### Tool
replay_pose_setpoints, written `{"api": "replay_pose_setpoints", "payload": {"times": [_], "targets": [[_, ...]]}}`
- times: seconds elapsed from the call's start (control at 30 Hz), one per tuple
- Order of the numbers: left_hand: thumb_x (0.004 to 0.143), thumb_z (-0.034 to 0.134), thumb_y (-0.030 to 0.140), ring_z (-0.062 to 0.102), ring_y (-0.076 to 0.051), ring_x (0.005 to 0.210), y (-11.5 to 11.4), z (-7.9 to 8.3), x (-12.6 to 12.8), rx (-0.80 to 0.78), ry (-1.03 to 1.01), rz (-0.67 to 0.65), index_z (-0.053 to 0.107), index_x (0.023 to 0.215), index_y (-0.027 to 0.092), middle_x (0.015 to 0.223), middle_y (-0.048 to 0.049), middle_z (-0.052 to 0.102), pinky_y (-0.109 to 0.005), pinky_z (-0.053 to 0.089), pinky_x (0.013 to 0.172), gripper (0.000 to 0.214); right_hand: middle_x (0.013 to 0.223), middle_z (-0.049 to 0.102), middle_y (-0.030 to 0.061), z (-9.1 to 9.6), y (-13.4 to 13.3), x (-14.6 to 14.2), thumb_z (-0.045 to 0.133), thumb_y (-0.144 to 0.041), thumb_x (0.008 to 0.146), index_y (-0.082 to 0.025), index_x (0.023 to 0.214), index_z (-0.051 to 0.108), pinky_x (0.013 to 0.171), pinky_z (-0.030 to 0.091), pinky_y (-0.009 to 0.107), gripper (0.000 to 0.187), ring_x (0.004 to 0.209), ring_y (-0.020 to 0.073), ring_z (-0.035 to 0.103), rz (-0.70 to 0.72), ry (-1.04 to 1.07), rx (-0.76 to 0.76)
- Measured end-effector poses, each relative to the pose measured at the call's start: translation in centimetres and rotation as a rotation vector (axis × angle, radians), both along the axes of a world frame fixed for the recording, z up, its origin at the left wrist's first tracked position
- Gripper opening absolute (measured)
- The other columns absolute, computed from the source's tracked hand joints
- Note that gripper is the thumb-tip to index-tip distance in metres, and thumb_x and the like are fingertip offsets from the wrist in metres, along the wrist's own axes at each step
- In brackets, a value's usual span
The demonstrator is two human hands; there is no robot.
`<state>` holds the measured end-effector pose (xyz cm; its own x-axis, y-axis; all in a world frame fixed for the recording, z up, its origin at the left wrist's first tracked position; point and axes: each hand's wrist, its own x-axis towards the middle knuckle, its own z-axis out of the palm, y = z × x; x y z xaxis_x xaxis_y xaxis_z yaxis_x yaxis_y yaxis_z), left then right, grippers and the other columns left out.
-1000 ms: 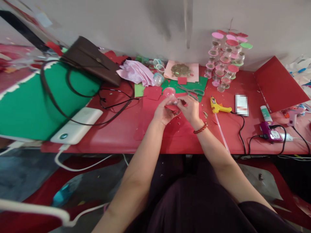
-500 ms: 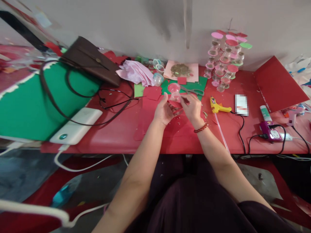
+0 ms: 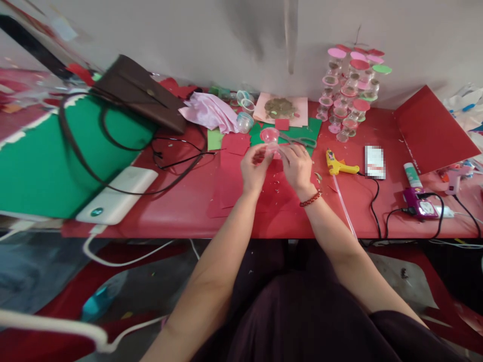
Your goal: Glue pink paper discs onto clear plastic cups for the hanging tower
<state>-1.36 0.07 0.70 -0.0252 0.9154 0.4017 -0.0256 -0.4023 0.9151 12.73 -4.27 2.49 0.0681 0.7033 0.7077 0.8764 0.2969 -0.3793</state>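
Observation:
My left hand (image 3: 254, 168) and my right hand (image 3: 297, 166) meet over the red paper sheets. Between their fingertips is a small clear plastic cup (image 3: 272, 148), pinched from both sides. Just beyond it shows a second clear cup with a red disc (image 3: 269, 134); the two look joined, though the fingers partly cover where they meet. Behind my right fingers lie grey-handled scissors (image 3: 307, 142) on a green sheet (image 3: 314, 128). Red paper (image 3: 232, 173) with small scraps spreads beneath my hands.
A yellow glue gun (image 3: 341, 167) lies to the right with a clear glue stick (image 3: 344, 206). Farther back stands a cluster of joined cups with coloured discs (image 3: 349, 95). Leftward are a pink cloth (image 3: 211, 113), eyeglasses (image 3: 177, 161), a brown bag (image 3: 139, 93) and a white power bank (image 3: 118, 196).
My left hand has turned from an open palm under the cup to a fingertip pinch on its side. The red piece beneath the cup is now mostly hidden.

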Motion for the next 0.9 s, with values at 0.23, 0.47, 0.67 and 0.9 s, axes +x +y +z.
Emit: {"api": "replay_pose_setpoints", "payload": {"times": [0.23, 0.47, 0.67, 0.9], "targets": [[0.091, 0.077, 0.051, 0.068, -0.017, 0.097, -0.3, 0.0, -0.5, 0.175, 0.160, 0.040, 0.083, 0.114, 0.031, 0.106, -0.0053, 0.069, -0.028, 0.058, 0.084, 0.031, 0.107, 0.077, 0.0073, -0.6, 0.4, 0.0, 0.047, -0.011, 0.103, -0.025, 0.113, 0.078, 0.099, 0.056, 0.042, 0.036, 0.102, 0.0229, 0.069, 0.040, -0.013, 0.032], [0.101, 0.065, 0.046, 0.065, -0.020, 0.121, -0.1, -0.5, -0.7, 0.244, 0.173, 0.013, 0.081, 0.122, 0.037, 0.119, -0.0060, 0.066, -0.038, 0.055, 0.109, 0.027, 0.110, 0.077, 0.0097, -0.8, 0.6, 0.0, 0.044, -0.008, 0.101, -0.023, 0.114, 0.078, 0.098, 0.058, 0.044, 0.039, 0.102, 0.0241, 0.070, 0.055, 0.061, 0.027], [0.098, 0.069, 0.050, 0.071, -0.018, 0.110, 0.2, -1.0, -0.7, 0.234, 0.087, 0.024, 0.081, 0.119, 0.038, 0.127, -0.0045, 0.058, -0.038, 0.062, 0.103, 0.028, 0.110, 0.079, 0.0085, -0.2, 0.4, -0.6, 0.052, -0.019, 0.104, -0.023, 0.114, 0.077, 0.097, 0.060, 0.038, 0.026, 0.103, 0.0212, 0.073, 0.083, 0.220, 0.006], [0.091, 0.074, 0.061, 0.072, -0.010, 0.084, 0.0, -1.0, 0.1, 0.106, -0.104, -0.038, 0.084, 0.112, 0.035, 0.114, -0.0028, 0.054, -0.031, 0.068, 0.087, 0.035, 0.104, 0.080, 0.0086, 0.7, -0.2, -0.8, 0.056, -0.017, 0.101, -0.020, 0.105, 0.077, 0.089, 0.060, 0.030, 0.021, 0.095, 0.0180, 0.074, 0.100, 0.216, -0.019]]}}
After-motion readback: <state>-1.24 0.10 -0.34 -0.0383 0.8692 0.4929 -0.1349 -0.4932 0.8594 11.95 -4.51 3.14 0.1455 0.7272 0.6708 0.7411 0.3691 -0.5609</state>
